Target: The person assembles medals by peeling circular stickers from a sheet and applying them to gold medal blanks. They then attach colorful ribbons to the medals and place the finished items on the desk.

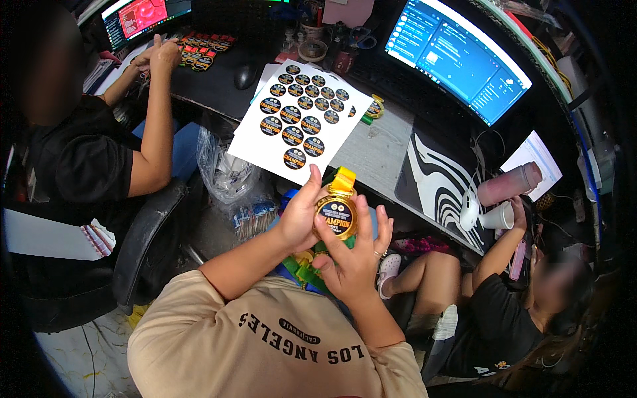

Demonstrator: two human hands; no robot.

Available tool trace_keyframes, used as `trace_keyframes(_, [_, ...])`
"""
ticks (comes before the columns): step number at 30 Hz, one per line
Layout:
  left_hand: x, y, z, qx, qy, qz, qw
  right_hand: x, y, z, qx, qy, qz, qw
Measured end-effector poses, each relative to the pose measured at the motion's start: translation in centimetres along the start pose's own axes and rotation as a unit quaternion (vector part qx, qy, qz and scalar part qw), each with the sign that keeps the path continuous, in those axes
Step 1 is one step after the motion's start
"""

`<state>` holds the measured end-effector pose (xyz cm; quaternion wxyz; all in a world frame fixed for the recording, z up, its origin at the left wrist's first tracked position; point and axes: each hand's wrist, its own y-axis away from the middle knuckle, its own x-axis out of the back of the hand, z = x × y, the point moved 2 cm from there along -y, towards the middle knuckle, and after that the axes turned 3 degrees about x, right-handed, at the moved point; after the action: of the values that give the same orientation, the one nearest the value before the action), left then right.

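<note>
A gold medal with a round black sticker on its face is held up before my chest. My left hand grips it from the left side, the thumb pointing up. My right hand has its fingers spread, and one fingertip rests on the lower left of the sticker. A yellow ribbon rises from the medal's top. Below my hands, more green ribbons and gold medals lie on my lap, partly hidden. Just beyond, a white sheet carries several round black stickers in two sizes.
Left, a seated person raises both hands near stacked medals. Right, another person reaches to a white cup beside a pink tumbler. A mouse lies on a striped mat before a monitor.
</note>
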<state>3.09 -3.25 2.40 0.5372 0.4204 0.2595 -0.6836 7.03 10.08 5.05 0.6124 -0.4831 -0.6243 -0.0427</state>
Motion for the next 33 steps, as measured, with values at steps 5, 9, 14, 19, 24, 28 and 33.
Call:
trace_keyframes(5, [0.7,0.0,1.0,0.003,-0.032,-0.035,0.999,1.4,0.3,2.1,0.009,0.019,0.03,0.999])
trace_keyframes(9, [0.3,0.2,0.6,0.065,-0.055,-0.06,0.995,1.6,0.3,4.9,-0.087,-0.142,0.131,0.977])
trace_keyframes(14, [-0.5,1.2,0.0,0.138,-0.198,-0.11,0.964,-1.6,-0.5,6.3,-0.237,-0.617,-0.118,0.741])
trace_keyframes(19, [-1.0,2.8,-1.4,0.137,-0.439,-0.2,0.865,-1.6,-3.0,5.4,-0.206,-0.756,-0.076,0.617])
trace_keyframes(24, [-0.2,4.5,0.5,0.177,-0.464,-0.257,0.829,4.6,-6.4,6.3,-0.149,-0.876,-0.055,0.456])
trace_keyframes(28, [-1.1,4.7,1.3,0.168,-0.456,-0.3,0.821,7.2,-8.3,4.8,-0.171,-0.887,-0.098,0.417])
trace_keyframes(33, [-3.2,4.3,1.2,0.164,-0.38,-0.241,0.878,8.5,-10.4,4.4,-0.122,-0.904,-0.031,0.408])
